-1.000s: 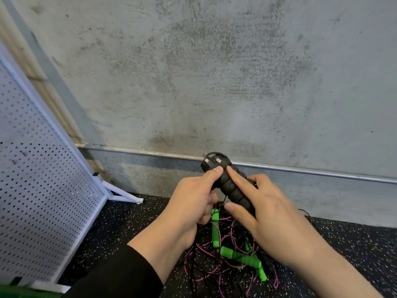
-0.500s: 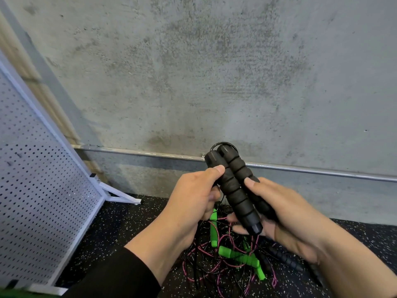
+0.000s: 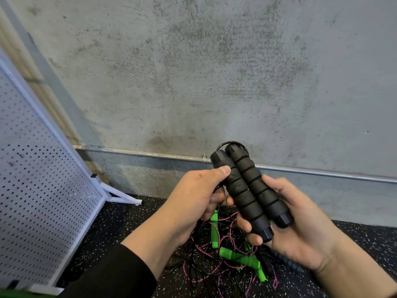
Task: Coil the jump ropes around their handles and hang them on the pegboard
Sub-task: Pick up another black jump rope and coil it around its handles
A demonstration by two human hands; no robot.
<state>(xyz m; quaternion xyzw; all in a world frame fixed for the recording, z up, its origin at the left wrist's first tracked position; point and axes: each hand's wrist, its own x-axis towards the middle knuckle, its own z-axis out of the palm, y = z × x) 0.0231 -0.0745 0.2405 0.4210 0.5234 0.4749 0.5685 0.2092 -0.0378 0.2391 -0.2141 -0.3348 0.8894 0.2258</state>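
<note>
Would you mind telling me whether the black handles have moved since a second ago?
Yes. The black handles have risen: their tops now reach above the metal pipe along the wall, where before they sat below it.

No text, label, brand, number or sign can be read anywhere: none on the handles, the pegboard or the wall.

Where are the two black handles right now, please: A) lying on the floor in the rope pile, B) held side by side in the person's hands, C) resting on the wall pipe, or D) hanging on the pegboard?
B: the black handles lie side by side across the right hand, with the left hand pinching them near the top, above the rope pile.
</note>
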